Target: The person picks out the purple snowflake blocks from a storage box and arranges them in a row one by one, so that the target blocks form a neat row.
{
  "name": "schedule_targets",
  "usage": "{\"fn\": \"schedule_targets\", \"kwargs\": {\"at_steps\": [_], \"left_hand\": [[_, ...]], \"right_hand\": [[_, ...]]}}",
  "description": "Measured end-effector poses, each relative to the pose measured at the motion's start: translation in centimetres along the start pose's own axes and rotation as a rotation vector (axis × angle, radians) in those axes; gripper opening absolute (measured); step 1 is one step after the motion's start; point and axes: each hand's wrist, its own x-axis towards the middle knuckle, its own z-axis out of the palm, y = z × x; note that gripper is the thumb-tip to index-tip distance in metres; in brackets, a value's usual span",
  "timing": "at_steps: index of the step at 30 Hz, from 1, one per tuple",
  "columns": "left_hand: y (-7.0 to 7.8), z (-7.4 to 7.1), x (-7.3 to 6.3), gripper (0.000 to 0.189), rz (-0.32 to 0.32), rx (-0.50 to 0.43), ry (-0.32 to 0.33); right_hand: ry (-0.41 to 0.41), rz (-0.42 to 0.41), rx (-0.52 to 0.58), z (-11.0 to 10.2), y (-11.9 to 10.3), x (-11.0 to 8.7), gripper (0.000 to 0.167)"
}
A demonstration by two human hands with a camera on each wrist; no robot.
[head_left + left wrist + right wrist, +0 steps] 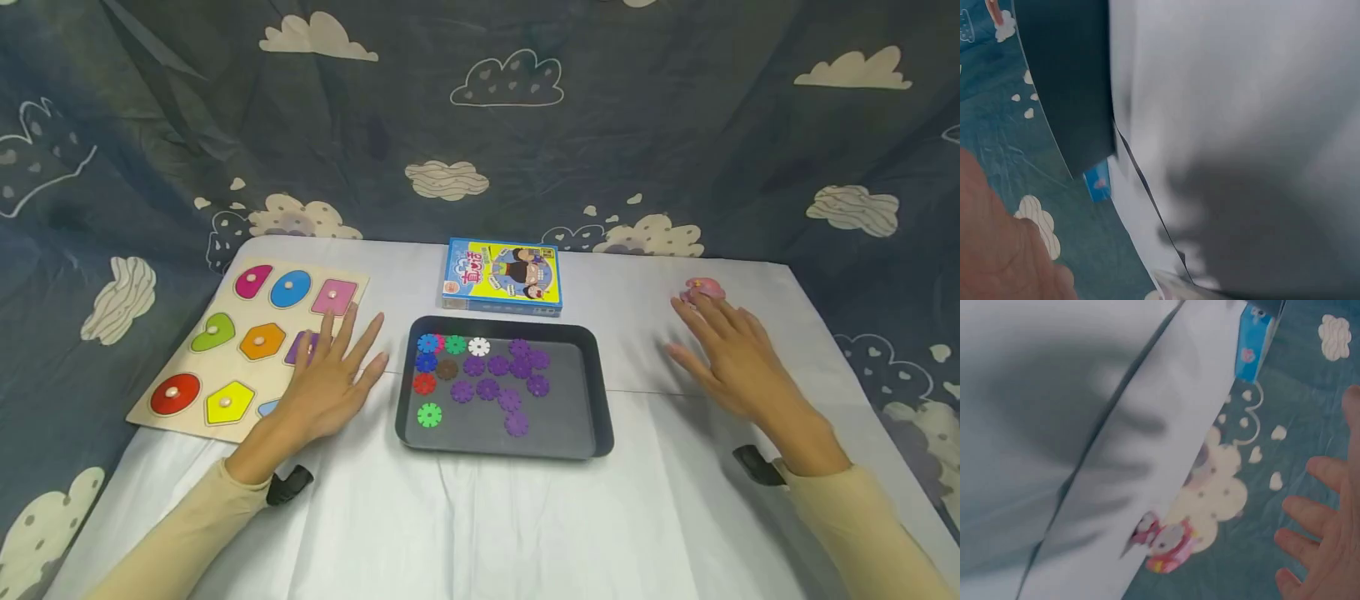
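Observation:
My left hand [321,387] is held with fingers spread over the right edge of a wooden shape puzzle board [187,348], hiding part of its lower right pieces. On the other side, my right hand [738,367] has its fingers extended near a small pink figurine [703,289], which its fingertips partly cover in the head view. Neither hand holds anything. Between them lies a dark grey tray [558,433] with several notched plastic discs: a cluster of purple discs [487,388], plus a light green disc [430,415], a red disc [424,383] and a white disc [479,347] among others.
Behind the tray is a blue and yellow card box [502,277] with cartoon figures. A white cloth [480,533] covers the table, with a seam running across it. A dark curtain [630,150] with cloud prints hangs behind and at both sides.

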Motion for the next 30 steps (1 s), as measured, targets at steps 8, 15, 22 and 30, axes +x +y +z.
{"fn": "schedule_targets", "kwargs": {"at_steps": [8, 15, 22, 30], "left_hand": [[0.9, 0.9, -0.7, 0.077, 0.110, -0.132, -0.086], [1.1, 1.5, -0.5, 0.090, 0.180, -0.330, -0.177], [1.1, 1.8, -0.2, 0.106, 0.238, -0.526, -0.282], [0.6, 2.4, -0.2, 0.115, 0.186, -0.567, -0.365]], "right_hand": [[-0.019, -0.073, 0.011, 0.1, -2.3, 1.6, 0.068], [-0.086, -0.090, 0.045, 0.2, -4.4, 2.8, 0.067], [-0.113, -0.196, 0.105, 0.9, -5.9, 3.5, 0.066], [-0.138, -0.364, 0.266, 1.9, -7.2, 4.6, 0.061]]}}
